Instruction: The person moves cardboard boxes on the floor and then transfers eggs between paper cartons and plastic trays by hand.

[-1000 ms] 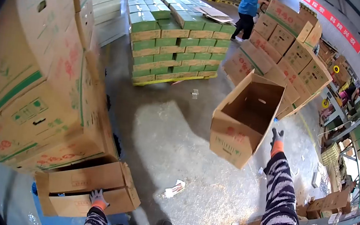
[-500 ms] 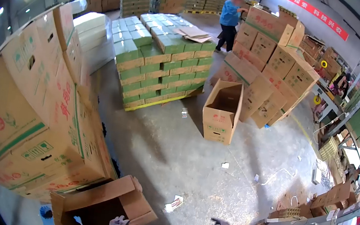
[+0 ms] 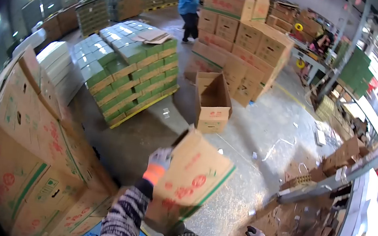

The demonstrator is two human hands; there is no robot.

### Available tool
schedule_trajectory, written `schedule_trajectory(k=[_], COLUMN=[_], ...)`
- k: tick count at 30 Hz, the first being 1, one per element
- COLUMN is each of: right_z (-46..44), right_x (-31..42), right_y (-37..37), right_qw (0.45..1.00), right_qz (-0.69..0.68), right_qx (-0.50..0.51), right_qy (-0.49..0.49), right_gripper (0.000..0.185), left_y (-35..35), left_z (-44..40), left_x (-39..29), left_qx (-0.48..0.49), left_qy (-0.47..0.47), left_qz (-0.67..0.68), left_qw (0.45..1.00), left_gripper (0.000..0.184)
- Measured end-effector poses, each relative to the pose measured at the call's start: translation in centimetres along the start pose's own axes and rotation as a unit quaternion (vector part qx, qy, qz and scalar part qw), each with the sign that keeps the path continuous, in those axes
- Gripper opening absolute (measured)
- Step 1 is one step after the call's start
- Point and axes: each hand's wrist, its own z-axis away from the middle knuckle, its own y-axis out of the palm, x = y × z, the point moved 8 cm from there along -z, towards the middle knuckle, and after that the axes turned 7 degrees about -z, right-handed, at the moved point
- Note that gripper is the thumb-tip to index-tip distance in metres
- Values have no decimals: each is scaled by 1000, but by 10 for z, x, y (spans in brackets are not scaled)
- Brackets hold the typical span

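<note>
A brown cardboard carton [image 3: 191,175] with red print and a green stripe hangs tilted in front of me, above the floor. Gripping its upper left edge is my left hand [image 3: 160,157], in a grey glove with an orange cuff; some of its fingers are hidden at the carton's edge. Lower right, my right hand [image 3: 256,235], gloved the same way, is apart from the carton with its fingers stretched out and nothing in them.
Stacked cartons [image 3: 44,166] rise close on my left. An open-topped carton [image 3: 212,119] stands on the floor ahead, beside more stacked cartons [image 3: 260,46]. A pallet of green-and-brown boxes [image 3: 133,72] is farther left. A co-worker [image 3: 189,10] stands behind. Metal framing [image 3: 322,193] runs along the right.
My left hand has lifted the carton from the lower left and swung it to the middle. The right hand stays low at the right, and the view has turned rightward.
</note>
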Motion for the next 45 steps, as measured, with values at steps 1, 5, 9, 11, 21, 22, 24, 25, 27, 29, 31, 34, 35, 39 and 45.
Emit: schedule_trajectory(k=[1, 5, 9, 11, 21, 22, 24, 25, 27, 29, 31, 34, 35, 39, 45], right_z=[20, 99, 179, 211, 341, 354, 379, 393, 422, 449, 481, 530, 543, 585, 589], right_x=[-4, -43, -100, -178, -166, -173, -188, -197, -215, -232, -250, -278, -296, -276, -290], right_y=[-2, 22, 73, 120, 136, 138, 144, 149, 158, 164, 164, 171, 182, 158, 173], right_qw=[999, 993, 984, 938, 905, 901, 894, 889, 879, 868, 853, 838, 832, 776, 725], right_qz=[-40, -73, -125, -304, -276, -281, -292, -300, -315, -328, -338, -336, -336, -324, -427], right_qx=[-29, -85, -117, -137, -207, -217, -233, -239, -254, -274, -305, -357, -378, -447, -450], right_qy=[10, 29, 43, 95, 249, 249, 247, 249, 251, 254, 255, 238, 228, 306, 299], right_gripper=[49, 50, 46, 41, 41, 41, 41, 40, 40, 40, 40, 45, 49, 48, 50], left_y=[-4, -25, -128, -154, 55, 74, 76, 67, 56, 48, 39, 42, 40, 2, -55], left_z=[-53, -262, -409, -415, 47, 104, 195, 219, 265, 290, 313, 350, 364, 399, 475], left_x=[-15, -86, -162, -213, -414, -415, -424, -432, -445, -466, -492, -534, -551, -635, -778], left_qx=[-40, -190, -196, -230, 190, 240, 345, 345, 428, 460, 494, 543, 533, 549, 583], left_qy=[17, 152, 22, 43, 410, 417, 444, 451, 460, 457, 460, 438, 452, 553, 627], left_qz=[-11, 15, -120, -102, 160, 130, 110, 107, 91, 86, 84, 157, 197, 152, 205], left_qw=[999, 970, 973, 967, 878, 867, 820, 816, 773, 757, 733, 700, 687, 607, 475], left_gripper=[33, 38, 62, 67, 86, 87, 85, 85, 84, 83, 82, 82, 82, 77, 72])
